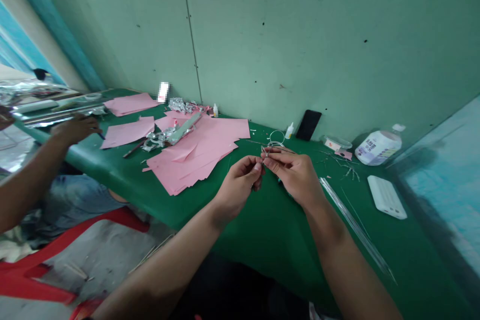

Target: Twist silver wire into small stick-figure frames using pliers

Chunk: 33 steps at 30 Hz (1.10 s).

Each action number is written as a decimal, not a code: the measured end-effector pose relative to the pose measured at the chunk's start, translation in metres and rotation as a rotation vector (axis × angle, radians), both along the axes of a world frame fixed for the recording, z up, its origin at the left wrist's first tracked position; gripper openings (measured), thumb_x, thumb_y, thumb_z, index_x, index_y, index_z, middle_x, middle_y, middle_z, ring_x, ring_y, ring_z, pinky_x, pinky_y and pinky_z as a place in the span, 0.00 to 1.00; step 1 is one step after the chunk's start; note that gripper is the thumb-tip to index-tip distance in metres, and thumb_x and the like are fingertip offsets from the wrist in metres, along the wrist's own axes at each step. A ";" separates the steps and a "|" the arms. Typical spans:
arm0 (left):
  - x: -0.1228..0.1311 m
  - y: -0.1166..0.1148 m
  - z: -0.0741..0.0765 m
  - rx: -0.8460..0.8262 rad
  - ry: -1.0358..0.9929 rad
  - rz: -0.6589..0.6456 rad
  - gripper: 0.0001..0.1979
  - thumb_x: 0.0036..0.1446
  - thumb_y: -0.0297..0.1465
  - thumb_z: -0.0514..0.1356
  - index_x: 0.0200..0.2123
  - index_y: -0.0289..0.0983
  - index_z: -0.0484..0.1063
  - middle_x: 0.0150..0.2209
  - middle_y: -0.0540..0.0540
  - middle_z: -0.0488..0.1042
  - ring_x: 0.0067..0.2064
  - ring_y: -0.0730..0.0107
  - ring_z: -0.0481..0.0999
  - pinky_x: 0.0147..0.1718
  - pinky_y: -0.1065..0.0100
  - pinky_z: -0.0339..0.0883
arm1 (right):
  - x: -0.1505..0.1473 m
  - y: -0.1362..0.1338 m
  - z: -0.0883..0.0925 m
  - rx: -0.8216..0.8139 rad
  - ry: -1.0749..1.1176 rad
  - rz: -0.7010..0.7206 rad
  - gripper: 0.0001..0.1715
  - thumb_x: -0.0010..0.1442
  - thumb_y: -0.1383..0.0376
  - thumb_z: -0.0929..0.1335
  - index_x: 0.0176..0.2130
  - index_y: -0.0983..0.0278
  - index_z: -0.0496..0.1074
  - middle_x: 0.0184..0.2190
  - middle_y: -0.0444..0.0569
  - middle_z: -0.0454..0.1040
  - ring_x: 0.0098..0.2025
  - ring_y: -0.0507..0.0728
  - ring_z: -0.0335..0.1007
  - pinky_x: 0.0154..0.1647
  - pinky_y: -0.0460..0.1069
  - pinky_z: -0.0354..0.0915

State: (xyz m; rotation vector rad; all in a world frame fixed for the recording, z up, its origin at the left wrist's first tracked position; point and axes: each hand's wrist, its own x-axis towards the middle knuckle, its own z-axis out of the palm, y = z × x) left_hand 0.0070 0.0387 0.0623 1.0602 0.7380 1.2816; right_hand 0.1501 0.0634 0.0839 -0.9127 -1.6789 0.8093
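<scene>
Over the green tabletop my two hands meet fingertip to fingertip around a small piece of thin metal wire (265, 151). My left hand (240, 182) is closed in a pinch at the wire's lower end. From the other side, the thumb and fingers of my right hand (294, 172) are pinched on it too. Much of the wire is hidden by my fingers, so its full shape cannot be made out. Just behind them lies a loop of pale wire (276, 138). Something small and dark sits partly under my right hand.
Pink paper sheets (195, 160) spread to the left. A glue bottle (289, 131), black phone (308, 125), plastic jug (378, 147), white power bank (386, 197) and wire bundle (356, 225) lie to the right. At left a co-worker's hand (77, 130) is over the table.
</scene>
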 end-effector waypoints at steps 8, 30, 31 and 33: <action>0.005 0.007 -0.018 0.065 0.016 -0.018 0.10 0.57 0.37 0.61 0.31 0.37 0.67 0.25 0.52 0.63 0.26 0.76 0.61 0.27 0.69 0.53 | 0.005 0.011 -0.016 -0.280 0.222 0.170 0.22 0.48 0.59 0.77 0.41 0.62 0.73 0.37 0.48 0.75 0.40 0.55 0.73 0.42 0.52 0.71; 0.006 0.126 -0.042 0.215 0.187 -0.303 0.15 0.55 0.36 0.64 0.45 0.36 0.73 0.43 0.41 0.76 0.44 0.64 0.75 0.45 0.63 0.66 | 0.035 0.069 -0.056 -0.215 0.072 -0.123 0.22 0.52 0.56 0.74 0.46 0.62 0.75 0.40 0.51 0.75 0.39 0.57 0.73 0.38 0.53 0.70; 0.007 0.131 -0.042 0.150 0.121 -0.326 0.15 0.55 0.36 0.64 0.45 0.36 0.74 0.43 0.42 0.76 0.44 0.64 0.75 0.45 0.64 0.66 | 0.035 0.070 -0.056 -0.216 0.059 -0.140 0.22 0.53 0.55 0.74 0.46 0.62 0.75 0.39 0.51 0.75 0.38 0.57 0.73 0.36 0.52 0.70; 0.010 0.140 -0.042 0.047 0.010 -0.368 0.16 0.55 0.38 0.64 0.45 0.37 0.75 0.41 0.43 0.76 0.42 0.67 0.75 0.43 0.66 0.67 | 0.035 0.072 -0.056 -0.207 0.034 -0.188 0.22 0.52 0.55 0.74 0.44 0.62 0.75 0.37 0.50 0.74 0.35 0.56 0.72 0.34 0.51 0.69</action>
